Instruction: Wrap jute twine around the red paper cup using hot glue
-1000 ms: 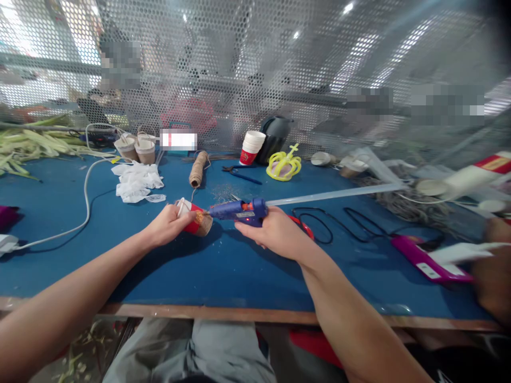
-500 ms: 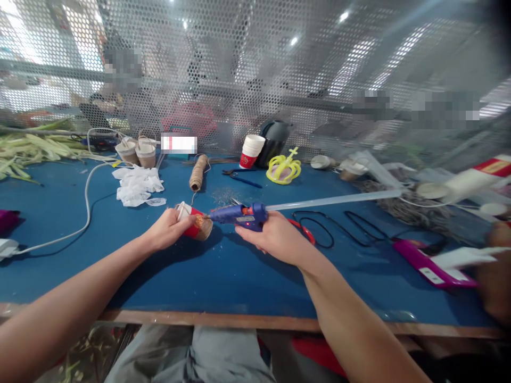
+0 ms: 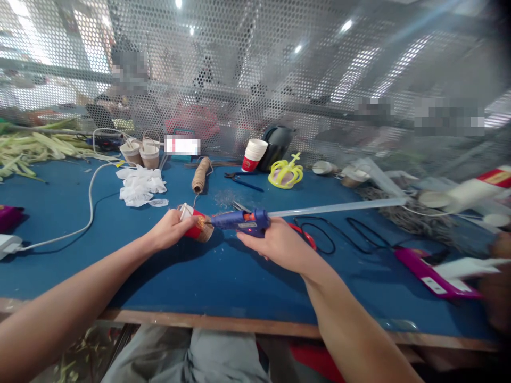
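My left hand [image 3: 172, 229] is closed around a red and white paper cup [image 3: 195, 226], which lies tilted with its base to the right. Brown twine is wound round the base end, and a strand runs back toward the twine spool [image 3: 200, 175]. In my right hand [image 3: 279, 239] is a blue hot glue gun [image 3: 243, 221], with a long clear glue stick [image 3: 339, 206] sticking out of its rear. Its nozzle meets the cup's side beside the wound twine. My right fingers wrap the handle and are partly hidden.
Behind the cup lie white gloves [image 3: 141, 185], pliers [image 3: 244, 182], stacked paper cups [image 3: 254, 155] and a yellow crown [image 3: 285, 174]. Twine-covered cups [image 3: 149, 155] stand at back left. Purple tissue pack [image 3: 435, 274] and black cable [image 3: 365, 234] are at right. A perforated metal screen [image 3: 239, 69] rises behind.
The whole view has shifted slightly, so the table things appear a little lower and to the right. Both hands keep their hold, and the nozzle stays at the cup.
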Available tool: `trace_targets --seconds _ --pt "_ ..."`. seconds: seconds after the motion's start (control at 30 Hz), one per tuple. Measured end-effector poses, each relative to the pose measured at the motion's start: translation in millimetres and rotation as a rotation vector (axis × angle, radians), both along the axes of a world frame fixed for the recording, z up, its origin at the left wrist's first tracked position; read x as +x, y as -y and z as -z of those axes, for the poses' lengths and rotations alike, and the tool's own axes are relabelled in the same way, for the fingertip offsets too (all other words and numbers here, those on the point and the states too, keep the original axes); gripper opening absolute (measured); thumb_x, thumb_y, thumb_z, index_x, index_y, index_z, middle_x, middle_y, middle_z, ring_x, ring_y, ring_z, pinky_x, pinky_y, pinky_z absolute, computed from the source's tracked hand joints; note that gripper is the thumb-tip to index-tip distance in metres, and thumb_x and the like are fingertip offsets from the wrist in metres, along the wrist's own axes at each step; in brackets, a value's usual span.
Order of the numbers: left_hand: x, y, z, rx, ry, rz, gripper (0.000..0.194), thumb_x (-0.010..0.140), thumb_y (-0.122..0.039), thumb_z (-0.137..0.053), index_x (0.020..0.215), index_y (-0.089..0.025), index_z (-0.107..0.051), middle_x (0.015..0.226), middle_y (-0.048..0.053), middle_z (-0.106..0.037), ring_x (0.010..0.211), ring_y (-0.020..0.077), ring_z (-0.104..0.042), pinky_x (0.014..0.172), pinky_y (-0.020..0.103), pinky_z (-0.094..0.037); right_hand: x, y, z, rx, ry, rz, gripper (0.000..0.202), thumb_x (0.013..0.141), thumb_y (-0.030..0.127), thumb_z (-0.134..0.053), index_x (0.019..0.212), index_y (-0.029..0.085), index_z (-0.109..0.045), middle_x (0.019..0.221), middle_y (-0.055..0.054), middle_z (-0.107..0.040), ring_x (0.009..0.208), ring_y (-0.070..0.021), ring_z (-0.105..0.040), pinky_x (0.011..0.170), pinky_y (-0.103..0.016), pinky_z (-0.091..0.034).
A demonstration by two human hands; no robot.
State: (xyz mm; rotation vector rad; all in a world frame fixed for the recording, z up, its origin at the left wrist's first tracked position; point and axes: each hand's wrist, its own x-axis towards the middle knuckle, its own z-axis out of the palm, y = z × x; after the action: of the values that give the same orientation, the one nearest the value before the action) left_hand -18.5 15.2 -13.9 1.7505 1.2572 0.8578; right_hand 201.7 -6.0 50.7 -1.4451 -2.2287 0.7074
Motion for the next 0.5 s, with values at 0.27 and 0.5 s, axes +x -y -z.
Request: trace_targets --seconds 0.27,0.5 --pt "2.1 0.4 -1.0 -0.040 0.023 -0.033 0.034 0.074 -0.041 -0.039 0.051 -0.016 -0.040 0.048 -0.005 -0.031 0.045 0.0068 -0.024 0.042 0.022 -0.019 0.0 -0.1 1.1 0.057 0.001 -0.001 0.021 0.072 0.027 -0.052 0.053 0.019 -0.052 0.038 0.005 -0.047 0.043 -0.0115 -0.048 0.048 -0.023 -0.038" --pt "1.8 0.0 -1.8 -0.048 0.026 -0.056 0.035 0.073 -0.041 -0.041 0.051 -0.015 -0.045 0.047 -0.005 -0.032 0.044 0.0071 -0.025 0.042 0.022 -0.020 -0.4 2.8 0.0 0.048 0.008 -0.028 0.018 0.072 0.028 -0.051 0.057 0.019 -0.054 0.037 0.006 -0.046 0.040 -0.0104 -0.045 0.045 -0.022 -0.036"
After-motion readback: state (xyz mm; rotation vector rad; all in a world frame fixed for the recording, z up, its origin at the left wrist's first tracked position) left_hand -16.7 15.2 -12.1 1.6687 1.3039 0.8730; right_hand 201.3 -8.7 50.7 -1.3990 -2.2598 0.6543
